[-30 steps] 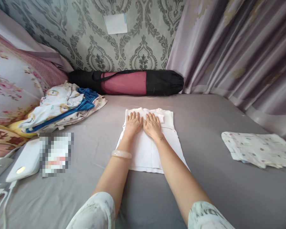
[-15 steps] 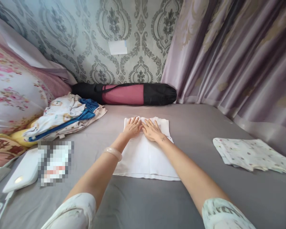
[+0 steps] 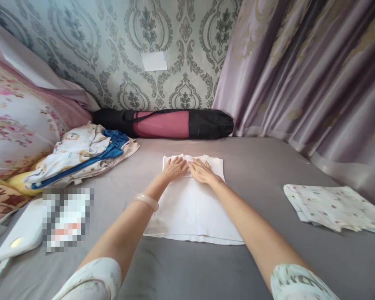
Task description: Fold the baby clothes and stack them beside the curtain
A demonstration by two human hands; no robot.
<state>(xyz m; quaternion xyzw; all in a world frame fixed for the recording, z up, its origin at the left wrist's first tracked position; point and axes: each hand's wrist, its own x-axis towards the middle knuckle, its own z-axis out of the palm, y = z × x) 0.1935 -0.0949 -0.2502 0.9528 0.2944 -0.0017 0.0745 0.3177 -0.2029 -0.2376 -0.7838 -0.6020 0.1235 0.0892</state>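
Observation:
A white cloth garment (image 3: 193, 212) lies spread on the grey bed sheet (image 3: 181, 271), its wide edge toward me and its narrower end at the far side. My left hand (image 3: 175, 168) rests flat on the upper part of the garment, fingers stretched away from me; a pale bangle circles that wrist. Beside it, my right hand (image 3: 201, 170) also presses flat on the cloth, its fingers spread and pointing up and to the left. The fingertips of both hands come close together near the far edge. Some of the cloth under the hands is hidden.
Folded patterned cloth (image 3: 334, 206) lies on the right. At left are piled clothes (image 3: 84, 146), a floral pillow (image 3: 15, 121), a white device with a cable (image 3: 25, 233) and a blurred packet (image 3: 70, 221). A pink-and-black rolled bag (image 3: 162, 123) lies along the wall.
My hands stay flat at the garment's far end, with the right hand shifted slightly to the right. The view has moved a little; the garment's near edge appears lower and wider.

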